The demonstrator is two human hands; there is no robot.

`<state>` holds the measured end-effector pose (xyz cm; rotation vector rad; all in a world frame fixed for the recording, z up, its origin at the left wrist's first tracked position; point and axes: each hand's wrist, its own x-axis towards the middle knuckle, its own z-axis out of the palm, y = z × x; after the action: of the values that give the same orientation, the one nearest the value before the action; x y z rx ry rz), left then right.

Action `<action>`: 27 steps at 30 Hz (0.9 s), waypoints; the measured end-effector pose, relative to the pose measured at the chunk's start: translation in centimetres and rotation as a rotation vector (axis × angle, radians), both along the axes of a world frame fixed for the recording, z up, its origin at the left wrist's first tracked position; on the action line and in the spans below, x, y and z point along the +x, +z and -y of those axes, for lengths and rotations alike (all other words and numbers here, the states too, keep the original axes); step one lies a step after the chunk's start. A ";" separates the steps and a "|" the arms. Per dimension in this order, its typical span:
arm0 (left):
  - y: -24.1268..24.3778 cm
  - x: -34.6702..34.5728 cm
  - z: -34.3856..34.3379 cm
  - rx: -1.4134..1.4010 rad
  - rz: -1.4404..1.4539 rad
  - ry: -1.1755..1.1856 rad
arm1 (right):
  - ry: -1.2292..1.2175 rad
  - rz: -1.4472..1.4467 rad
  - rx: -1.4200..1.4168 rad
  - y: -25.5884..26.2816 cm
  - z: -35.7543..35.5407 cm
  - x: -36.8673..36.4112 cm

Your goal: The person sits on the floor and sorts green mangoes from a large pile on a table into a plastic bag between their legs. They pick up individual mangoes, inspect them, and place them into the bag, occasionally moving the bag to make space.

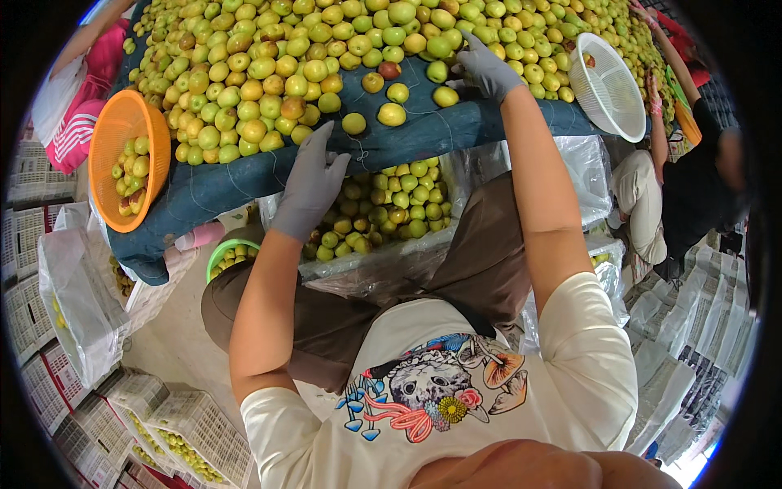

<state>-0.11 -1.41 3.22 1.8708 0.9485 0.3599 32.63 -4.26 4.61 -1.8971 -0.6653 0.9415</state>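
Observation:
My left hand [313, 180], in a grey glove, is over the front edge of a table covered in dark blue cloth [421, 136]. Its thumb stands apart from the fingers and I see nothing held. Farther right, my gloved right hand [489, 68] reaches into the pile of yellow-green jujubes [263, 67], fingers spread; its palm is hidden. A yellow jujube [445, 96] and a green one [437, 71] lie close by it. Several loose fruits, among them a reddish-brown jujube [389, 70], rest on the cloth between my hands.
An orange basket [160, 153] holding some jujubes sits at the table's left end, a white basket [611, 91] at the right. Below the edge, a plastic-lined crate [366, 260] of jujubes stands before my legs. Other people work at both sides. Stacked crates [208, 422] stand lower left.

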 end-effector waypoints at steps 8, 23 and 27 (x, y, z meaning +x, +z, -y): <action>-0.7 1.2 -0.8 -0.164 -0.019 0.048 | 0.462 -0.293 0.101 1.0 1.3 -3.2; -1.6 1.9 -1.9 0.027 -0.053 0.068 | 0.623 0.426 -0.179 -0.9 2.2 -1.9; -2.0 2.0 -1.5 0.141 -0.082 0.024 | 0.721 0.611 -0.228 -0.8 1.9 -4.5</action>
<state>1.91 0.10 1.25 2.0162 1.0241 0.3757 28.10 -6.13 3.84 -2.2002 -1.7500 0.8720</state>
